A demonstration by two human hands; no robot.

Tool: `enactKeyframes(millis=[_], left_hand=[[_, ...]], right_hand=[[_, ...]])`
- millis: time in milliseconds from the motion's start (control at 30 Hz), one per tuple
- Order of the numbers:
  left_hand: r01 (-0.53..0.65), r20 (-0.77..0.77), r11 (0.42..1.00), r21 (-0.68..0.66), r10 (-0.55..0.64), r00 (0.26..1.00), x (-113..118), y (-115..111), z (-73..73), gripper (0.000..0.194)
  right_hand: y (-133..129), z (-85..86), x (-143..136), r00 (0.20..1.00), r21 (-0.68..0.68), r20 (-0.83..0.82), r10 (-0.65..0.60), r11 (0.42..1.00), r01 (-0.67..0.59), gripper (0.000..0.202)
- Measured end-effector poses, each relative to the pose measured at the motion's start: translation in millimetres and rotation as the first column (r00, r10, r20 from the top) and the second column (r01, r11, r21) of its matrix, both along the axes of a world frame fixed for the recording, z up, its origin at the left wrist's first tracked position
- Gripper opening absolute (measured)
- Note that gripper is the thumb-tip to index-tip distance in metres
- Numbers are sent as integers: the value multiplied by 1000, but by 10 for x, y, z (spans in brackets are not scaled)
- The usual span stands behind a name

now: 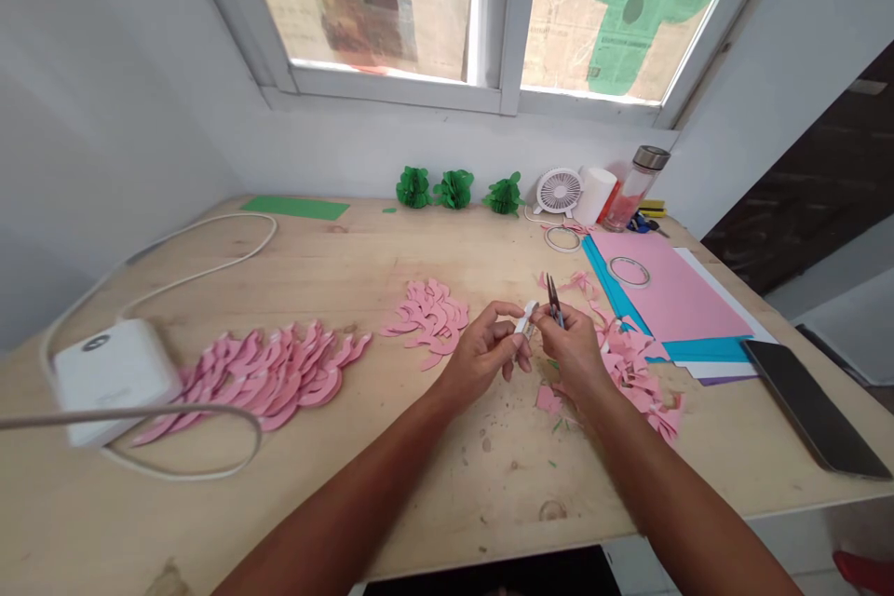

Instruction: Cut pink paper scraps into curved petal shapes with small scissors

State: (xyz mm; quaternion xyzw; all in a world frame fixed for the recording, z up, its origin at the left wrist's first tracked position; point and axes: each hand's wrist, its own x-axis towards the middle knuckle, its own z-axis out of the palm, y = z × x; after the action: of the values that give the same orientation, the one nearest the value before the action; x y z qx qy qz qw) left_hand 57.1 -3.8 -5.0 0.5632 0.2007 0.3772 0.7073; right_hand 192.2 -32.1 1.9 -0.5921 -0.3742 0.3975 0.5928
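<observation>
Near the middle of the wooden table, my left hand pinches a small white roll of tape between thumb and fingers. My right hand is close beside it, fingers closed round a pair of scissors whose dark blades point away from me. Its fingertips touch the roll's right side. Left of my hands lies a small heap of curved pink paper pieces. Farther left is a larger row of overlapping pink paper pieces. Pink paper scraps lie partly behind my right forearm.
A white power box with looping cables sits at the left. Green paper shapes, a small fan and a glass bottle line the back. Coloured sheets and a black phone lie at the right.
</observation>
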Motion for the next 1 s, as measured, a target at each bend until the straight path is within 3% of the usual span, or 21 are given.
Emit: enactKeyframes(millis=[267,633,1000], left_hand=[[-21,2,999,-42,21,1000,-3,-6,30,29],[-3,-25,1000,6,4,1000,-5,4,10,28],[5,-105,996,94,5,995,-1,-4,-15,25]], right_hand=[[-8,31,-14,999,-14,-38,-3,1000,3,23],[-8,32,-5,993,-17,-117,18,1000,-20,28],[12,-13,18,1000,-17,-24,-19,1000,19,20]])
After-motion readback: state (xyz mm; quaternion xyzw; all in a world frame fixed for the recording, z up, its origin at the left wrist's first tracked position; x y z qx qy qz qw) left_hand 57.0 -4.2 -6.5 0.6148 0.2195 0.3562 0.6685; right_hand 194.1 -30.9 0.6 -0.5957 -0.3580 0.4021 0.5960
